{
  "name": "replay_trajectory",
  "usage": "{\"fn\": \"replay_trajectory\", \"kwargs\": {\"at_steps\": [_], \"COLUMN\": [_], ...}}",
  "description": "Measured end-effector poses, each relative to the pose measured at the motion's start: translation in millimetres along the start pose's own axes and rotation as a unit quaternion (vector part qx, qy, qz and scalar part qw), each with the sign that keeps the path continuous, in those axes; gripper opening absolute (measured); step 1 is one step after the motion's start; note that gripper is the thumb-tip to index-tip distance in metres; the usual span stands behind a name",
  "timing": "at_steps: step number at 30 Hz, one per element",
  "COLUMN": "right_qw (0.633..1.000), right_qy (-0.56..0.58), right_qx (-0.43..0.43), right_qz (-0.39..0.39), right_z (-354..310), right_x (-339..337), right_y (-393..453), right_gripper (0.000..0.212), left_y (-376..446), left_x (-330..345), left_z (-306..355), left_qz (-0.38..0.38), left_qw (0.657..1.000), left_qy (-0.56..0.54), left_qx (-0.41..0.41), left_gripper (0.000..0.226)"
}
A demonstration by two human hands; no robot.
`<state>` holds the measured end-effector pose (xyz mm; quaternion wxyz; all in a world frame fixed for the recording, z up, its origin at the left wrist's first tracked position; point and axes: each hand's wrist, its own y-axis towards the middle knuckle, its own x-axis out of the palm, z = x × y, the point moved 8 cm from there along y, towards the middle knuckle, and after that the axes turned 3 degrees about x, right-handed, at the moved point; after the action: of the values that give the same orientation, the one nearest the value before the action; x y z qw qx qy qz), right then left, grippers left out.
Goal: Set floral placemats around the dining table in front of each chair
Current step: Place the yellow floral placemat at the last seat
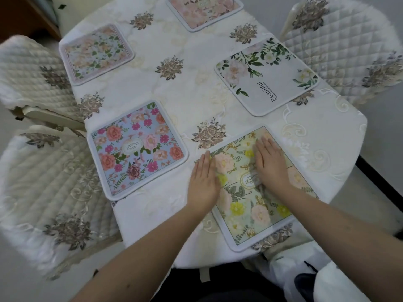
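Both hands lay flat on the pale green rectangular placemat with yellow and peach flowers (257, 192), at the lower right of the frame near the worktop's (196, 99) close edge. The left hand (204, 182) rested with straight fingers on the mat's left border, half on the white embroidered tablecloth (152, 205); the right hand (272, 163) pressed palm-down near the mat's middle, fingers extended and gripping nothing. Four other mats were already laid: a blue one with pink and coral roses (137, 149) at centre left, a faded pastel one (96, 54) at upper left, a pink one (205, 12) at the top edge, and a white one with green leaves (266, 77) at upper right beside a quilted white chair (340, 46). The green mat looked thin, light and flexible, lying flat with a bound rim; it would probably slide easily on the cloth, so flat palms should suffice for nudging, while lifting it would be best done by pinching a corner or edge.
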<state>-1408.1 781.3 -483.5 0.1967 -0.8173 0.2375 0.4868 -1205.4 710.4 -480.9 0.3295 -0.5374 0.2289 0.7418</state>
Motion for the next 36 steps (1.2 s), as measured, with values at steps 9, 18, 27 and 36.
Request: {"fn": "replay_trajectory", "kwargs": {"at_steps": [9,18,27,36], "right_qw": [0.984,0.991,0.989,0.989], "right_qy": [-0.146,-0.123,-0.123,-0.095], "right_qx": [-0.084,0.040,0.072,0.110], "right_qz": [-0.065,-0.035,-0.035,-0.014], "right_z": [-24,67,103,79], "right_x": [39,-7,-28,-27], "right_y": [-63,-63,-63,-83], "right_gripper": [0.056,0.056,0.060,0.057], "left_y": [-43,-61,-72,-76], "left_x": [52,43,36,20], "left_z": [63,29,1,5], "left_qz": [-0.078,-0.096,-0.120,-0.096], "left_qw": [0.993,0.987,0.985,0.982], "left_qy": [0.041,0.060,0.066,0.115], "left_qx": [0.076,0.115,0.106,0.113], "left_gripper": [0.063,0.069,0.072,0.067]}}
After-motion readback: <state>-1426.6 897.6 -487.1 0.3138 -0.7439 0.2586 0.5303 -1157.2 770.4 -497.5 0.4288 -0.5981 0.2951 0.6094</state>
